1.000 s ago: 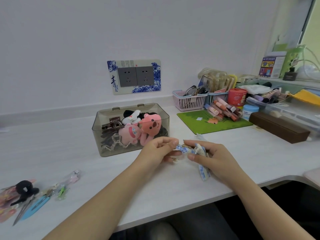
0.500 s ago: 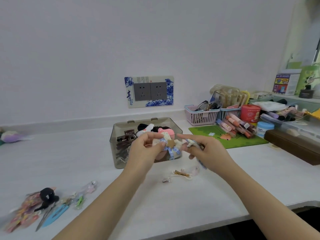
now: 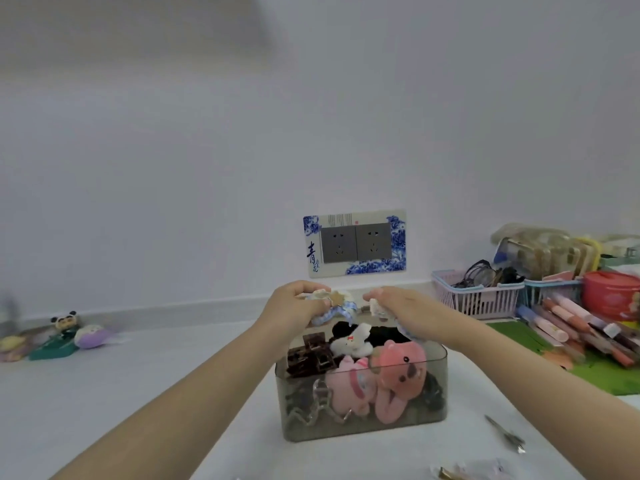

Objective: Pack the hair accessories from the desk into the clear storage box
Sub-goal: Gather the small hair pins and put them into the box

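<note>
Both hands at frame center, above the clear box (image 3: 360,424). Left hand (image 3: 294,306) pinches a blue-checked bow clip (image 3: 334,303); right hand (image 3: 398,308) grips a second small clip (image 3: 375,306). Pink plush (image 3: 398,372) sits inside the box.
</note>
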